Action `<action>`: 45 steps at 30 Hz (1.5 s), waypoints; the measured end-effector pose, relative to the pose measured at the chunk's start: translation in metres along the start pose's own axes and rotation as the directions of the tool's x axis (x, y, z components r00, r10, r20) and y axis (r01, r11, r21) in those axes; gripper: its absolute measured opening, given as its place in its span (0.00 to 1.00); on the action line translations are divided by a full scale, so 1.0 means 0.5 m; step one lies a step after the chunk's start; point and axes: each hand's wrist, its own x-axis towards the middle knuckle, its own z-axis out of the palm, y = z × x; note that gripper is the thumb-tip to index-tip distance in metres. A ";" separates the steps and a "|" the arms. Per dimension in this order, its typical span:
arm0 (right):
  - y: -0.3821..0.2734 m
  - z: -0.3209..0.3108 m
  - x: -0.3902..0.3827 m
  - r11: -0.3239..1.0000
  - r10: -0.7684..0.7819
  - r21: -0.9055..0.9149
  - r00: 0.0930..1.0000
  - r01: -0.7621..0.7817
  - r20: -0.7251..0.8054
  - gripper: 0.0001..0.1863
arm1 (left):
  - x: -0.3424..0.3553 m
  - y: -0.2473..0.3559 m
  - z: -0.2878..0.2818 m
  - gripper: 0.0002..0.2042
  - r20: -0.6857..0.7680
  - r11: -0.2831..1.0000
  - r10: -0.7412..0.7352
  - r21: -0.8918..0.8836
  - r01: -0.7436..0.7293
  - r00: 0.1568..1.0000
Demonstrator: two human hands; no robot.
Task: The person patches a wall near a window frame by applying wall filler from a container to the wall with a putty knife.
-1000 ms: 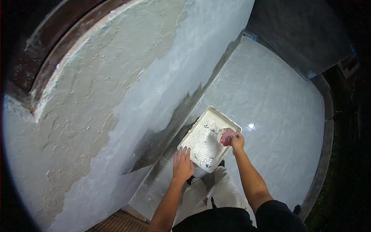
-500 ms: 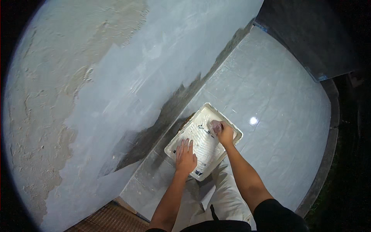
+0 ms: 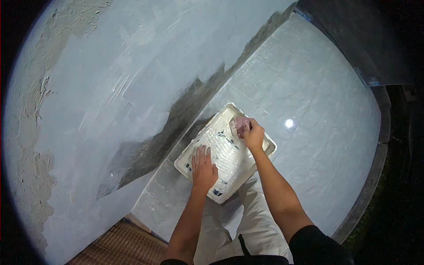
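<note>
Paint tray sits on the tiled floor before you, long axis running near-left to far-right. Your left hand presses flat, fingers together, on its near part; right hand clutches a pinkish pad at the far end.

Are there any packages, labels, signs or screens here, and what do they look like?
No packages, signs or screens.
Paint tray: white, rectangular, on the pale tiled floor by the wall; small dark marks on its ribbed bed, too blurred to tell whether they are print or paint.
</note>
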 end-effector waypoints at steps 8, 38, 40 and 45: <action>-0.022 0.023 0.027 0.967 -0.224 -0.097 0.968 0.235 0.117 0.10 | 0.005 0.003 0.004 0.33 -0.022 1.000 -0.028 -0.010 0.028 0.999; 0.021 -0.033 -0.011 0.941 -0.094 -0.307 0.982 0.141 0.162 0.12 | -0.037 0.042 0.032 0.32 -0.034 0.994 -0.069 -0.083 0.066 0.997; 0.021 -0.034 -0.009 0.937 -0.099 -0.316 0.981 0.149 0.169 0.12 | -0.042 0.040 0.036 0.31 -0.086 0.998 -0.060 -0.038 0.056 0.995; 0.011 -0.043 -0.003 0.957 -0.092 -0.254 0.977 0.140 0.194 0.12 | -0.054 0.033 0.044 0.31 -0.081 0.996 -0.078 -0.055 0.073 0.994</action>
